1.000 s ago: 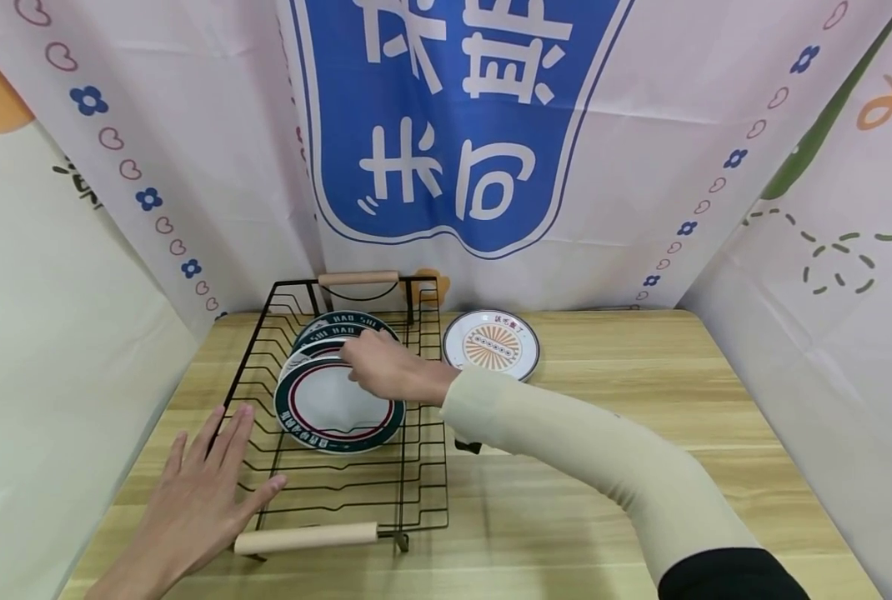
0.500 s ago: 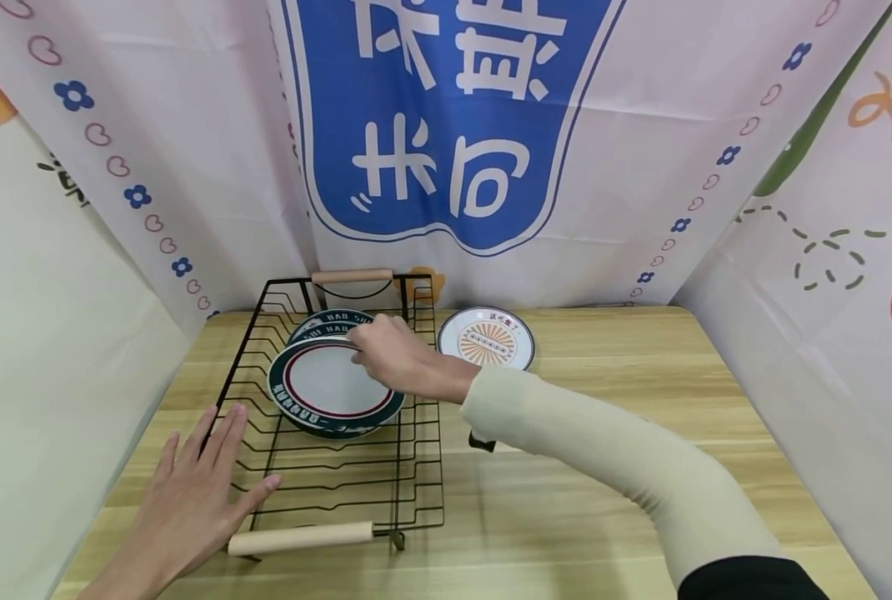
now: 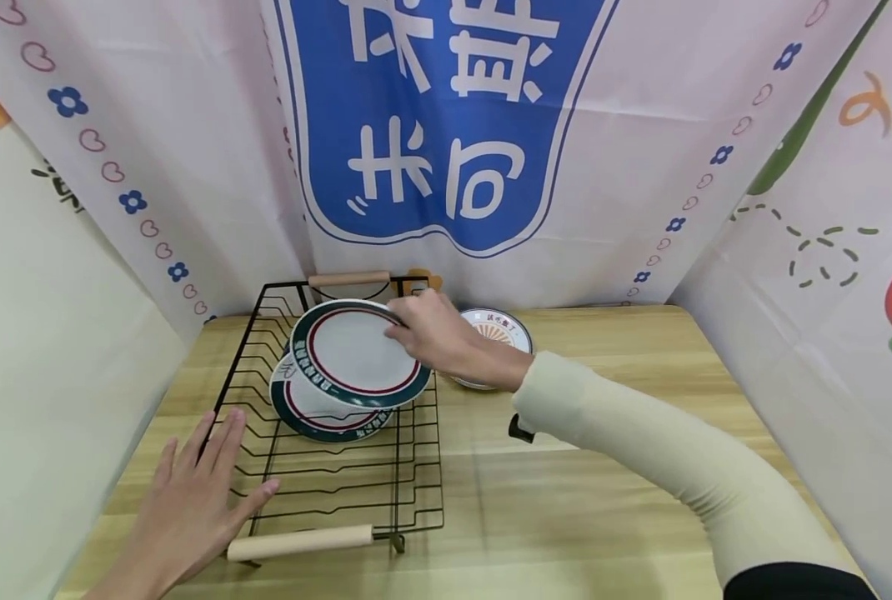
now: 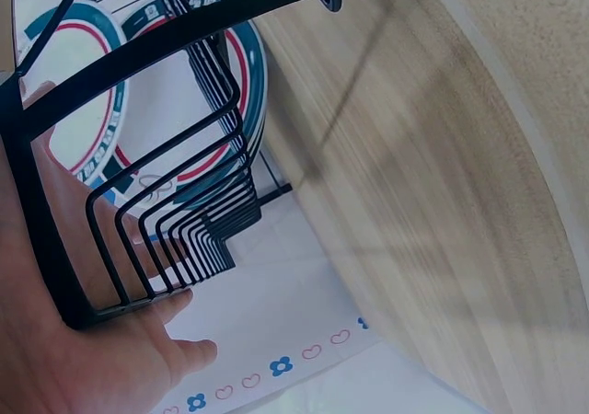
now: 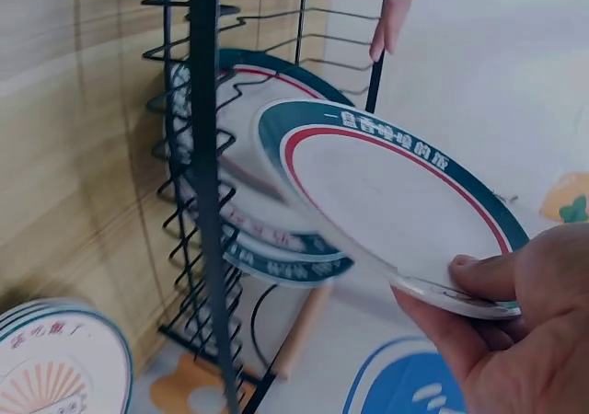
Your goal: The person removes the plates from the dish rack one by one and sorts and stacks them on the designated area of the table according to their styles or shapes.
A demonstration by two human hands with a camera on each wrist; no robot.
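Plate [image 3: 362,352] lifted, lettered "一盘香喷喷的饭", pinched by right hand [image 3: 440,335]

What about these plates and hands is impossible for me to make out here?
Exact number of racked plates: head view, the held plate covers part of them.
Left side of the sunburst plate: head view, behind the right hand.
Most of the left hand: right wrist view, beyond the top edge.
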